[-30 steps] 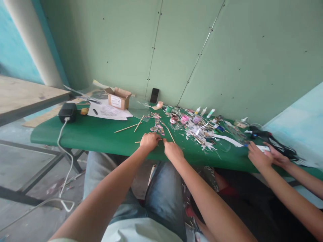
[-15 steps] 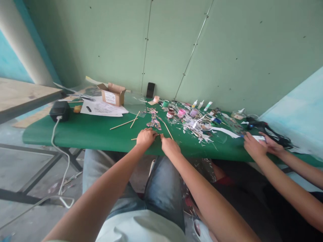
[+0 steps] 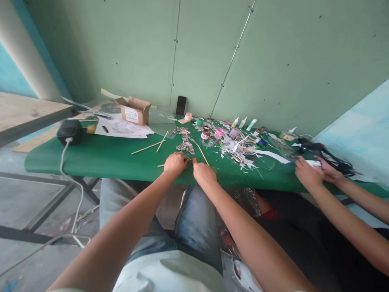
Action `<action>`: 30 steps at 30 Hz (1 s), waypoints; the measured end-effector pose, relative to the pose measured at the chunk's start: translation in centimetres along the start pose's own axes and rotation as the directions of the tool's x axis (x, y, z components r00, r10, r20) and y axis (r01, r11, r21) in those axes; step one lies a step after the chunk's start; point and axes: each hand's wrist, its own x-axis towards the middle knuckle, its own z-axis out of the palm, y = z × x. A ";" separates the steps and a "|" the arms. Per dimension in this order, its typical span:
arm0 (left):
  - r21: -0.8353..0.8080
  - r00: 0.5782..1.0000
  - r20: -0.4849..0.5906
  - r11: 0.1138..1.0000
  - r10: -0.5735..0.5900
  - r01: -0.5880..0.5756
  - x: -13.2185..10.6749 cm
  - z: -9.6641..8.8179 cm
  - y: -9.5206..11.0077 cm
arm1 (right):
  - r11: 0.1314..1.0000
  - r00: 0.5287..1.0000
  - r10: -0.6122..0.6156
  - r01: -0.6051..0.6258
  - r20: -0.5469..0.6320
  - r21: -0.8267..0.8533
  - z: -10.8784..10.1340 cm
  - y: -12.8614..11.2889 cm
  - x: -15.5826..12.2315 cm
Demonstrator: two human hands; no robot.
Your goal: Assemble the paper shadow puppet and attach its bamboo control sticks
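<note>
My left hand [image 3: 175, 163] is closed round a thin wooden stick [image 3: 161, 165], whose pale end pokes out on its left. Close beside it, my right hand [image 3: 204, 172] pinches at what appears to be the other end of the stick; the fingers hide most of it. Just beyond my hands lies a patterned, multicoloured cut-out figure [image 3: 185, 147] made of several pieces. Another stick [image 3: 202, 152] slants down from the figure toward my right hand. To the left, two loose sticks [image 3: 147, 147] lie on the green table [image 3: 100, 158], touching or nearly so.
Paint jars [image 3: 206, 134], glue bottles [image 3: 242, 123] and a heap of paper scraps [image 3: 240, 152] spread to the right. An open cardboard box [image 3: 133, 111] sits on papers [image 3: 121, 129]. A phone [image 3: 181, 105] leans on the wall. Another person's hands [image 3: 310, 172] hold a phone at right.
The view has shifted slightly. My hands stay close together over the same spot, with only a small change at the fingertips.
</note>
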 end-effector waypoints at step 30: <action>0.047 0.999 -0.036 0.999 0.020 -0.018 0.7 -0.3 0.3 | 0.995 0.999 0.019 -0.014 -0.050 0.098 -0.6 -0.1 0.4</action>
